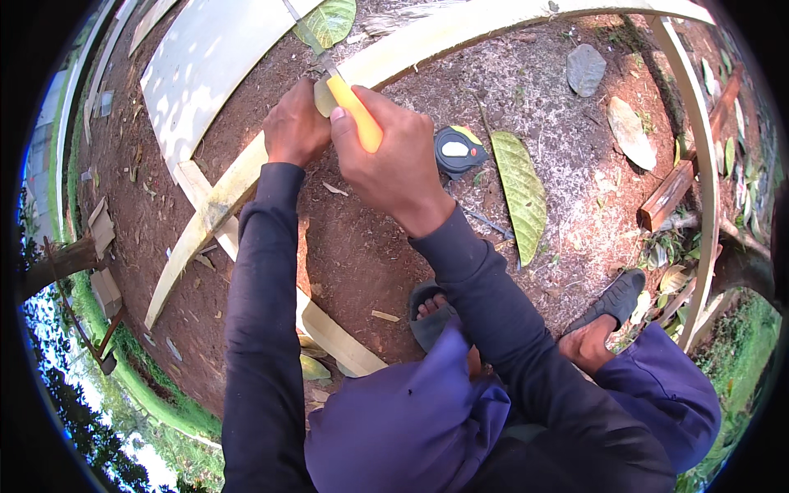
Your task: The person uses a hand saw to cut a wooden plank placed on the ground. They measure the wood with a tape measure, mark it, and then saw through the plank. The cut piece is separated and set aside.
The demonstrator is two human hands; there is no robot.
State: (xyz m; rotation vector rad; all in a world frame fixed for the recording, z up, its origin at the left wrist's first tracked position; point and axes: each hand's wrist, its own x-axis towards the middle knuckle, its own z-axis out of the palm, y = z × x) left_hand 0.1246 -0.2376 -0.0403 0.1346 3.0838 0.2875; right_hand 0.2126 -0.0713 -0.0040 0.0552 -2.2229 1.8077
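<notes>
My right hand (390, 152) is closed around the orange handle (355, 113) of a tool with a long, narrow metal blade (308, 33). The blade points away from me and crosses over a pale wooden beam (411, 51); its exact kind I cannot make out. Just left of the handle, my left hand (296, 125) grips the same beam with curled fingers, most of them hidden. Between the two hands shows a small rounded, dull yellow piece (325, 97) of unclear kind. A black tape measure (458, 151) lies on the ground right of my right hand.
A pale board (215, 70) lies at the far left. Another wooden strip (337, 335) crosses under the beam, and a curved-looking one (699, 140) stands at the right. Large leaves (522, 193) and a brown timber piece (670, 195) lie on the soil near my sandalled feet (608, 304).
</notes>
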